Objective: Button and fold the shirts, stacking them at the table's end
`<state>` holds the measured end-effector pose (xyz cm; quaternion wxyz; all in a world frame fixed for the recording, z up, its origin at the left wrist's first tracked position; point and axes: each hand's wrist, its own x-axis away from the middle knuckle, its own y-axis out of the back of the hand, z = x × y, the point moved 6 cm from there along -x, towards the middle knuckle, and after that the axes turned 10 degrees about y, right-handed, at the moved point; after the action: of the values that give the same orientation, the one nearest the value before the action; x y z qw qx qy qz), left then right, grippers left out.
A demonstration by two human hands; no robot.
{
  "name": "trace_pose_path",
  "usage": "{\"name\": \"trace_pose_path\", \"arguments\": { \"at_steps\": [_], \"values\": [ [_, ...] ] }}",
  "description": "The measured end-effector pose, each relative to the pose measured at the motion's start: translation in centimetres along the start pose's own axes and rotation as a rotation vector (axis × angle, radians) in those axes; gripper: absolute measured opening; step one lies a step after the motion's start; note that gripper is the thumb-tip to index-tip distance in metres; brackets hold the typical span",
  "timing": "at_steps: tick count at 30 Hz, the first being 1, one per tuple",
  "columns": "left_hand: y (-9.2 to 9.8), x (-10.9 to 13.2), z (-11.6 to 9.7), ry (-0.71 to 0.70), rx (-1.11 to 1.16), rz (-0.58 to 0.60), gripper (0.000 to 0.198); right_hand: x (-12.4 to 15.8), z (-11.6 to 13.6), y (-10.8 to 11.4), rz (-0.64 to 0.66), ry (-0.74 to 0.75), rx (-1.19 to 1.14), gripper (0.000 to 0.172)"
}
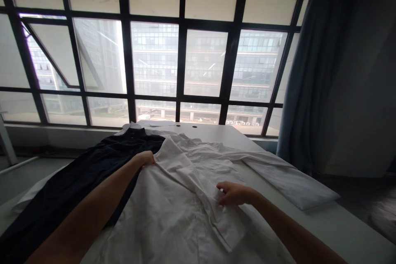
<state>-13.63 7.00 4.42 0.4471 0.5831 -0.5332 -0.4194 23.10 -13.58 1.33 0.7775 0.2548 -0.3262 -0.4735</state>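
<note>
A white shirt (173,210) lies spread over the table in front of me, creased and with one sleeve folded across its front. My left hand (145,158) is closed on the shirt's upper left edge, its fingers curled out of sight. Lower down, over the right side of the shirt, is my right hand (236,194); its thumb and forefinger are apart and nothing shows between them. I cannot tell whether it touches the cloth. A dark navy garment (89,169) lies along the left, partly under my left forearm.
The white table (334,222) runs toward a large black-framed window (182,62). At the table's right lies a flat, smooth white piece (293,183), perhaps folded cloth. More rumpled white fabric (213,152) lies beyond the shirt. A blue-grey curtain (309,86) hangs at right.
</note>
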Motion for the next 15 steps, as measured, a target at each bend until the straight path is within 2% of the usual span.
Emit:
{"name": "trace_pose_path", "arguments": {
  "at_steps": [2, 4, 7, 10, 13, 15],
  "values": [
    [0.1, 0.2, -0.4, 0.044, -0.055, -0.036, 0.029, 0.6, -0.3, 0.8, -0.166, 0.033, 0.047, 0.028],
    [0.0, 0.6, -1.3, 0.067, -0.096, -0.086, 0.040, 1.4, -0.7, 1.4, -0.268, 0.033, 0.095, 0.029],
    [-0.7, 1.1, -2.9, 0.058, -0.139, -0.117, 0.048, 2.7, -1.3, 1.2, -0.227, -0.032, 0.152, 0.036],
    [-1.8, 1.0, -3.8, 0.068, -0.187, -0.034, 0.047, 3.8, -1.4, 1.1, -0.173, -0.058, 0.259, 0.036],
    [-2.2, 0.3, -4.1, 0.087, -0.210, 0.031, 0.039, 4.6, -1.6, 1.5, -0.175, -0.109, 0.365, 0.032],
    [-2.1, -0.3, -4.3, 0.096, -0.225, 0.058, 0.038, 4.9, -1.3, 1.9, -0.224, -0.134, 0.465, 0.034]
  ]
}}
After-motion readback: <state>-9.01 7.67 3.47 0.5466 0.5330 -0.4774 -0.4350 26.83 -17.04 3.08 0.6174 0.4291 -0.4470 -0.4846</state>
